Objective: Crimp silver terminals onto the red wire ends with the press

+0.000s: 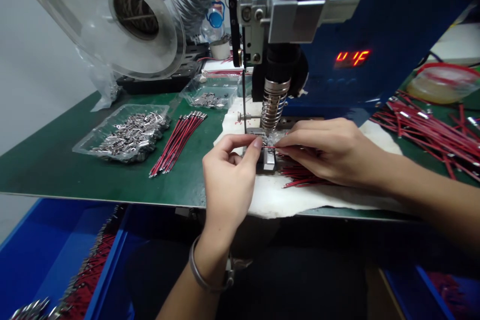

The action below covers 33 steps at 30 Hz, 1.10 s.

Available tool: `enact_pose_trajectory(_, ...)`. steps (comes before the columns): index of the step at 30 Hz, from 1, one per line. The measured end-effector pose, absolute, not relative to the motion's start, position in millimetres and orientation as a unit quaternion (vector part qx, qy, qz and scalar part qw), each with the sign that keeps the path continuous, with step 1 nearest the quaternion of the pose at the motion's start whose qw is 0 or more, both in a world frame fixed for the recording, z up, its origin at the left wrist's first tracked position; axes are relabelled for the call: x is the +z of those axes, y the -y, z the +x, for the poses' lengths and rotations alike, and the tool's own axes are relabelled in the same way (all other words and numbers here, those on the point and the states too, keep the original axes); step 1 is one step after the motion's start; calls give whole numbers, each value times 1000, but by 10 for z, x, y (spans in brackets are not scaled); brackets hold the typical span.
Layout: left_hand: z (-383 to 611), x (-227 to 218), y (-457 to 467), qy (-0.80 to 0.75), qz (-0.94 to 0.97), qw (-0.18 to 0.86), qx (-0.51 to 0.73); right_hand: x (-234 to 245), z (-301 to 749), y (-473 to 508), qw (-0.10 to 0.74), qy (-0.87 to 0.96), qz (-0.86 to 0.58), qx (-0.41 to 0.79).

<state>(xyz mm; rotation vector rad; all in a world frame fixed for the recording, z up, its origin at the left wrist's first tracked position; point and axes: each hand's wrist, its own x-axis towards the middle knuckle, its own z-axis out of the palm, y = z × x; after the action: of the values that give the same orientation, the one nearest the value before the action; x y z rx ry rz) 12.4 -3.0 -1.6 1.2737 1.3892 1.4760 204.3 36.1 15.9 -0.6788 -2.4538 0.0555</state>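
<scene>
Beneath the sprung press head (pixel 275 100) of a blue machine (pixel 337 85), both hands meet at the small metal die block (pixel 269 161). My left hand (pixel 229 180) is closed, thumb and forefinger pinched at the left side of the block; whatever is between the tips is too small to make out. From the right, my right hand (pixel 333 150) pinches a thin red wire (pixel 270 147) that reaches across the block. More red wires (pixel 298 175) lie on the white cloth (pixel 277 202), partly hidden under the right hand.
Left on the green table (pixel 75 175) are a clear tray of metal terminals (pixel 131 132), a bundle of red wires (pixel 179 142) and a second clear tray (pixel 210 95). A loose wire pile (pixel 423 125) lies right. Blue bins (pixel 63 245) stand below the table edge. A reel (pixel 112 15) hangs upper left.
</scene>
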Motion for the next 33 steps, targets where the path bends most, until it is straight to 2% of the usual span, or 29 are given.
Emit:
enact_pose_trajectory(12, 97, 15, 14, -538, 468, 402, 575, 146, 2049, -357, 275, 923, -270, 0)
enact_pose_trajectory(25, 132, -67, -5, -483, 476, 372, 634, 144, 2028, -321, 296, 917, -269, -1)
enact_pose_trajectory(33, 124, -59, 16, -495, 475, 371, 626, 154, 2008, -326, 292, 916, -274, 8)
